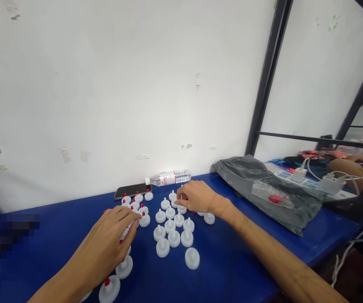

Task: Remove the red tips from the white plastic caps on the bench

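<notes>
Several white plastic nozzle caps (174, 238) stand in a cluster on the blue table (225, 261). A second group to the left has red tips (142, 219). My left hand (107, 244) reaches over the red-tipped caps, fingers bent, its fingertips touching one near the group's middle. My right hand (197, 197) rests at the far side of the plain white cluster, fingers curled and pinched around a white cap (181, 208). What sits under its palm is hidden.
A phone (132, 190) and a lying water bottle (169, 178) sit against the white wall. A grey plastic bag (263, 189) holds a clear packet of red tips (273, 197). A power strip with chargers (314, 182) and another person's arm (352, 165) are at the right.
</notes>
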Tool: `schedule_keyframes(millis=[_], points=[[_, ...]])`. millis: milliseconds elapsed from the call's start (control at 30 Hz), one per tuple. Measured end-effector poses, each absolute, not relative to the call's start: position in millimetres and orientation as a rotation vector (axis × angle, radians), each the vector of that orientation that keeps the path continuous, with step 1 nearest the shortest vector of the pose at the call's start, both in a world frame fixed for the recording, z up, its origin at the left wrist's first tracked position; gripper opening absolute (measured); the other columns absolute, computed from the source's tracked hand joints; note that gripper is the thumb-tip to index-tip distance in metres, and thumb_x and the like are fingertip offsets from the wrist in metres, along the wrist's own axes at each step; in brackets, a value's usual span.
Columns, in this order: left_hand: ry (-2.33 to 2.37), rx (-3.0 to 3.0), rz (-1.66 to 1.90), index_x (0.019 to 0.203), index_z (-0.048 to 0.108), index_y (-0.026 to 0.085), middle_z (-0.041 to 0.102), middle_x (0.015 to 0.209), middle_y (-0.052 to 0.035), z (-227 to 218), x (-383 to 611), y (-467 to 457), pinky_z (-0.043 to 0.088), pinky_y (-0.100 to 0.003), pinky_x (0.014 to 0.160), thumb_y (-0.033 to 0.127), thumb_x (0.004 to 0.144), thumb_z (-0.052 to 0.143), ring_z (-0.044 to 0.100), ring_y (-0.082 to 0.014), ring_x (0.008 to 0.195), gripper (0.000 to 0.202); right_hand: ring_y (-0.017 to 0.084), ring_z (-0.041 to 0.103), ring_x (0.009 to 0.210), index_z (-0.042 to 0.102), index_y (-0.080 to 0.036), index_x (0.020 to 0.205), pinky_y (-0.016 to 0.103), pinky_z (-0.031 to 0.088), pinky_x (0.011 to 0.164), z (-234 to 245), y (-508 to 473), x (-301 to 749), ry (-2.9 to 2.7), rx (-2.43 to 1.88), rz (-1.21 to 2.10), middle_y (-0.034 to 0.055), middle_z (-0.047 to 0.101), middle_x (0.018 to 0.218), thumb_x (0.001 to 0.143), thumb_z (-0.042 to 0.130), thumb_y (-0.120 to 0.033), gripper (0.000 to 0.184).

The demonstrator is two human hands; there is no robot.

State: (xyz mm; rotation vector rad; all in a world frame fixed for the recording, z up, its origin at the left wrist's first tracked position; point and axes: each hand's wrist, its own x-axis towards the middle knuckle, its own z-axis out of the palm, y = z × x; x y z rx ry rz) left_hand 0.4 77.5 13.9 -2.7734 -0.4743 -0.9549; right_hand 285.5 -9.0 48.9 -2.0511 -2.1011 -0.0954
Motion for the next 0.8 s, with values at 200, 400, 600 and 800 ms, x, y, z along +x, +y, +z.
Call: schedule_keyframes(millis=[200,400,600,800], points=[[-0.538,-2.672,-1.07,0.109,0.069,0.025,0.078,0.102,-0.0037,17.6,1.2,79.9,0.056,-0.04,0.083,0.03,0.104,0.043,0.072,-0.0248,0.097,0.027,0.022,0.061,0.126,0.07,-0.024,0.13,0.037,0.048,0.106,45.0,-16.3,252.2,-2.213,-1.554,-0.251,0.007,0.072,0.131,0.112,0.039,-0.045,0.041],[-0.52,-2.643,-1.065,0.113,0.069,0.027,0.078,0.104,-0.0033,14.6,1.2,84.8,0.055,-0.039,0.082,0.027,0.103,0.041,0.072,-0.0249,0.098,0.029,0.028,0.041,0.151,0.054,-0.027,0.15,0.053,0.034,0.123,17.9,-15.2,225.8,-2.434,-1.301,-0.215,0.011,0.049,0.161,0.112,0.036,-0.047,0.047],[-0.483,-2.628,-1.004,0.112,0.07,0.025,0.077,0.102,-0.0042,11.8,3.9,82.8,0.055,-0.038,0.08,0.02,0.102,0.038,0.072,-0.0242,0.094,0.034,0.026,0.043,0.15,0.059,-0.022,0.145,0.05,0.036,0.124,8.0,-8.9,225.8,-2.404,-1.31,-0.135,0.0085,0.056,0.156,0.112,0.037,-0.048,0.048],[-0.452,-2.619,-1.05,0.112,0.07,0.025,0.077,0.1,-0.0039,13.9,4.9,80.3,0.056,-0.038,0.078,0.02,0.102,0.039,0.072,-0.0238,0.091,0.033,0.022,0.065,0.118,0.068,-0.019,0.13,0.041,0.046,0.107,7.1,-1.4,230.4,-2.418,-1.302,-0.247,0.0079,0.071,0.131,0.11,0.046,-0.027,0.031]])
